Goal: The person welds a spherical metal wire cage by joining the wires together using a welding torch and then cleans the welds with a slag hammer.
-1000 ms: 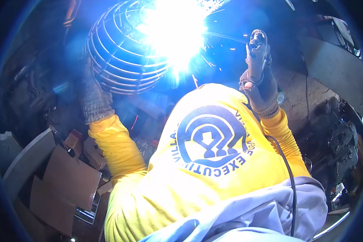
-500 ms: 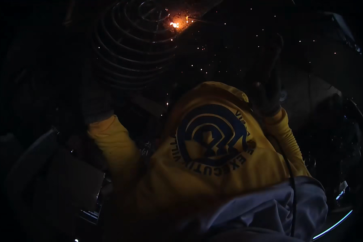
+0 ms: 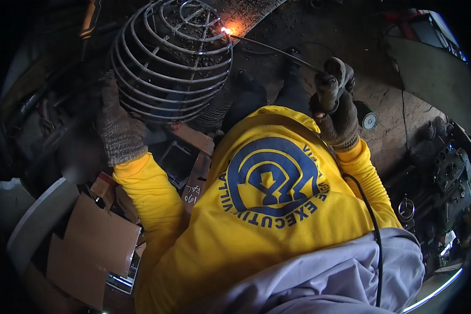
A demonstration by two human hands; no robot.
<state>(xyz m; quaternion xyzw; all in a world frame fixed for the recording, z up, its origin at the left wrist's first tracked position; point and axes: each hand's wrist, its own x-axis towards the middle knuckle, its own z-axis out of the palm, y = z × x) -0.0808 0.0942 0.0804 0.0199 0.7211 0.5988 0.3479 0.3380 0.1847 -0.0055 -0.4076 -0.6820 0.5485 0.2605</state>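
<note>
A round cage of bent metal rods [image 3: 172, 83] sits at the upper left, its rings joined by cross rods. My right hand [image 3: 336, 97], in a dark knitted glove, is closed around a welding electrode holder [image 3: 328, 90]. From it a thin welding rod [image 3: 277, 51] runs to the upper right rim of the cage, where a small orange glow [image 3: 226, 31] shows. My left hand [image 3: 121, 131], in a brown knitted glove, lies against the left side of the cage. Its fingers are partly lost in shadow, so their grip is unclear.
A flat metal plate [image 3: 256, 23] lies beyond the cage. Brown cardboard [image 3: 91, 240] is at the lower left, a round can [image 3: 369, 121] beside my right wrist. Dark metal parts [image 3: 447, 183] crowd the right side. A black cable [image 3: 377, 235] crosses my right side.
The view has gone from very dark to bright. Scattered sparks have mostly vanished, while a glow remains at the cage's rim. Both arms stay in nearly the same place.
</note>
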